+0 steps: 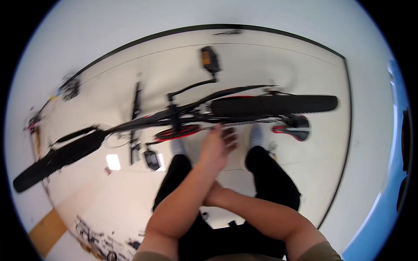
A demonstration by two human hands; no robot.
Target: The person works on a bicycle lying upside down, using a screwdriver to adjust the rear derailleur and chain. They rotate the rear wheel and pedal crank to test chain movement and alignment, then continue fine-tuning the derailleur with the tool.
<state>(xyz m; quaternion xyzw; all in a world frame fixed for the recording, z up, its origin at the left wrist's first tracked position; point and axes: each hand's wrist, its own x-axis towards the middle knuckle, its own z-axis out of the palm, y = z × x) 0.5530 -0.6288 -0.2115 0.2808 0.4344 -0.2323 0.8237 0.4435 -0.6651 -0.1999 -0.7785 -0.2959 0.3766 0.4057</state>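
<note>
Nearest, 2 bare forearms cross. The left hand (216, 148) reaches forward, fingers loosely spread and gripping nothing, its fingertips just beside the frame of the 1 black-and-red bicycle (183, 115) lying on its side across the pale floor (278, 65). The right hand (212, 194) is tucked behind the left forearm, so I cannot tell its grip. The bicycle shows 2 black knobbly tyres (274, 105), 2 black pedals (209, 58) and 1 red-and-black saddle (295, 128). At lower left, small scattered parts (93, 237) are too blurred to identify.
</note>
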